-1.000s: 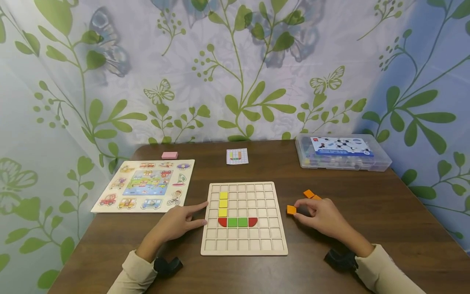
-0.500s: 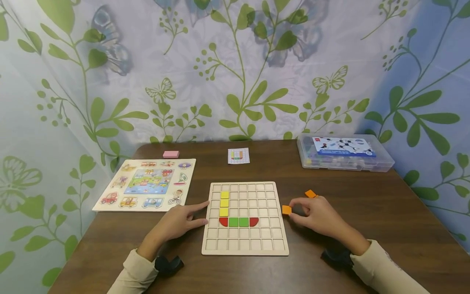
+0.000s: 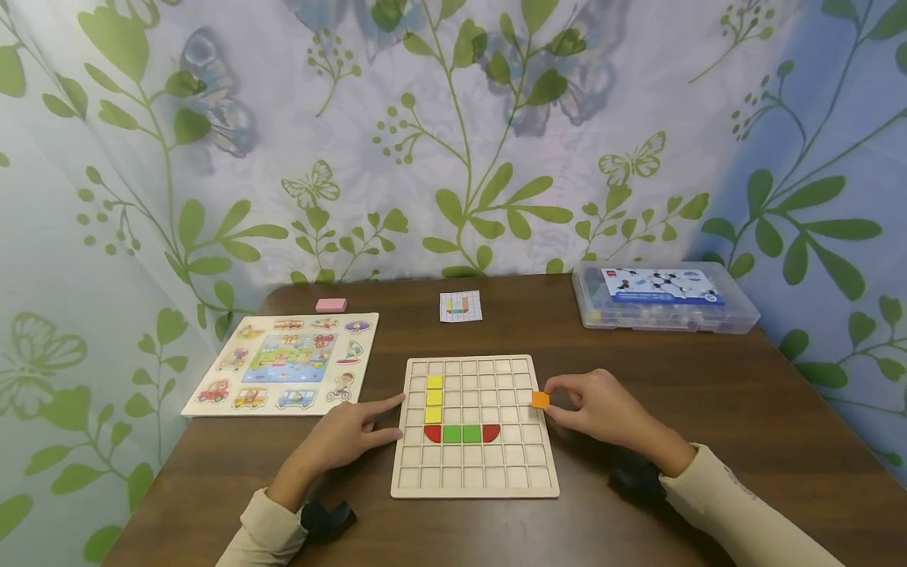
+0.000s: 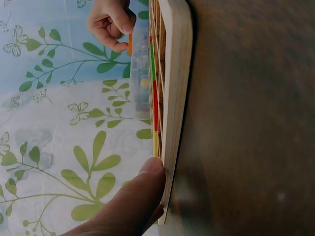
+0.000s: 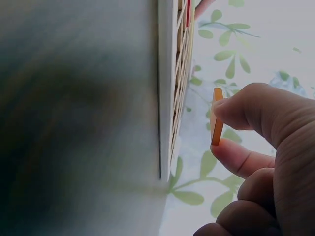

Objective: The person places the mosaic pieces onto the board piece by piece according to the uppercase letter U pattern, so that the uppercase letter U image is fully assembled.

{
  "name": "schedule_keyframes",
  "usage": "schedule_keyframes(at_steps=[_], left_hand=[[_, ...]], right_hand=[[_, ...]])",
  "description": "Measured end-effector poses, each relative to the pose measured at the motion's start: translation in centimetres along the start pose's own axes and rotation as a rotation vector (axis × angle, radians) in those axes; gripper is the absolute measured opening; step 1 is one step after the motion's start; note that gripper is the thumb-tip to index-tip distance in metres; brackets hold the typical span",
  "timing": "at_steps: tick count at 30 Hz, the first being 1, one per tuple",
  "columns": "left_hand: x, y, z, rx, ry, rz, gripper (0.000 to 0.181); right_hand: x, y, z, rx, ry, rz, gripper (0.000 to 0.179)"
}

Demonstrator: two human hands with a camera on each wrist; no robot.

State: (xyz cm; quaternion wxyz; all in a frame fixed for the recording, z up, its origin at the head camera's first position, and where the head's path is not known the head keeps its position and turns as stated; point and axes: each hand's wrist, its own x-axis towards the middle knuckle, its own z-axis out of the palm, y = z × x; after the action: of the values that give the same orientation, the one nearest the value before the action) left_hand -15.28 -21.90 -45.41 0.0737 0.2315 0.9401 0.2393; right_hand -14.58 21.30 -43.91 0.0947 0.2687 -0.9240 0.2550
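A wooden grid board (image 3: 475, 477) lies flat on the table. On it sit three yellow square tiles (image 3: 434, 398) in a column, with a row below of two green square tiles (image 3: 461, 434) between a left red rounded tile (image 3: 433, 433) and a right red rounded tile (image 3: 490, 433). My left hand (image 3: 340, 435) touches the board's left edge with extended index finger and thumb. Between thumb and index finger, my right hand (image 3: 602, 405) pinches an orange square tile (image 3: 541, 400) by its edges. In the right wrist view that orange tile (image 5: 216, 116) is raised above the board.
A picture puzzle board (image 3: 279, 364) lies left, a pink block (image 3: 331, 305) behind it. The pattern card (image 3: 460, 306) rests beyond the grid board. At the back right stands a clear plastic case (image 3: 666, 296). A patterned curtain (image 3: 453, 142) hangs behind the table (image 3: 468, 535).
My right hand has moved left, carrying the orange tile from the table to over the board's right edge. The other orange tiles are now out of sight. My left hand stays at the board.
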Motion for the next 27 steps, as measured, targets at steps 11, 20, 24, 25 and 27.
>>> schedule_keyframes(at_steps=[11,20,24,25,27], left_hand=[[0.0,0.1,-0.2,0.003,-0.003,-0.006,0.064],[0.0,0.1,-0.2,0.002,-0.007,-0.004,0.063],[0.1,0.1,-0.2,0.002,-0.002,-0.001,0.063],[0.1,0.1,-0.2,0.001,-0.003,-0.003,0.063],[0.0,0.1,-0.2,-0.004,-0.008,-0.007,0.063]], right_hand=[[2.5,-1.8,1.2,0.056,-0.046,0.0,0.017],[3.1,-2.4,2.1,0.08,-0.089,0.026,0.019],[3.2,-2.6,2.7,0.076,-0.108,0.007,0.019],[3.3,-2.7,2.9,0.074,-0.113,-0.003,0.019],[3.4,-2.8,3.3,0.077,-0.124,-0.022,0.018]])
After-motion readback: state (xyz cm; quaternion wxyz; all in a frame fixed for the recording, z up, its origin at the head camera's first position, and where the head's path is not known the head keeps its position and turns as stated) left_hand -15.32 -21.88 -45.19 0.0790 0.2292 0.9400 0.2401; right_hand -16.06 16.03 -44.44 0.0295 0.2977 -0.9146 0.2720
